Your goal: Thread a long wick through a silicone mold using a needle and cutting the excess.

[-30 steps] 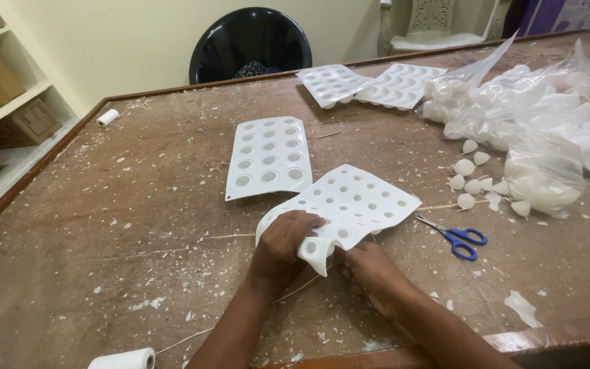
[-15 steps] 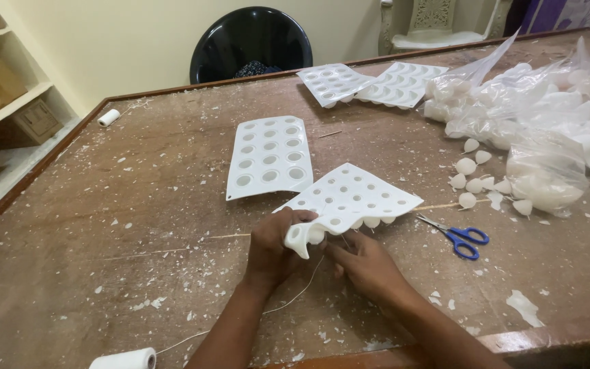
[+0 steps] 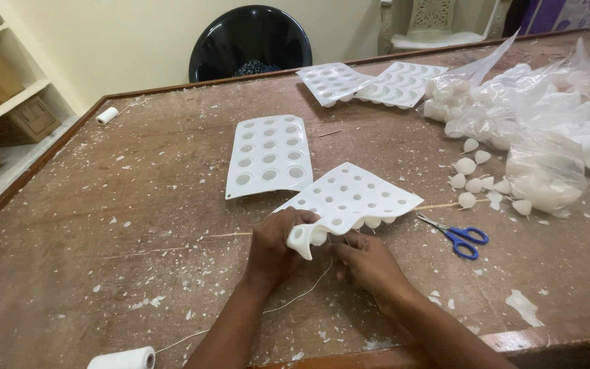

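Gripping the white mould sheet (image 3: 349,201) near the front edge of the tabletop, my left hand (image 3: 278,246) had its fingers closed on the sheet's near corner, which curled down and over. My right hand (image 3: 370,263) sat just beside it under the same edge, fingers curled; I could not tell whether they pinched the sheet or only touched it. The sheet's long axis ran from that held corner up toward the right edge of the tabletop, its far end raised off the wood. It looked thin and flexible, white, with rows of round holes on top and rounded cups bulging beneath.

A second white mould sheet (image 3: 268,156) lay flat just behind it, toward the middle. Blue-handled scissors (image 3: 460,236) lay to the right of the hands, apart from them. Loose white egg-shaped pieces (image 3: 466,166) and clear plastic bags (image 3: 548,137) crowded the right side. Two more mould sheets (image 3: 370,82) rested near the far edge. A spool of white thread (image 3: 121,359) stood at the front edge, its string (image 3: 295,297) trailing under my wrists.
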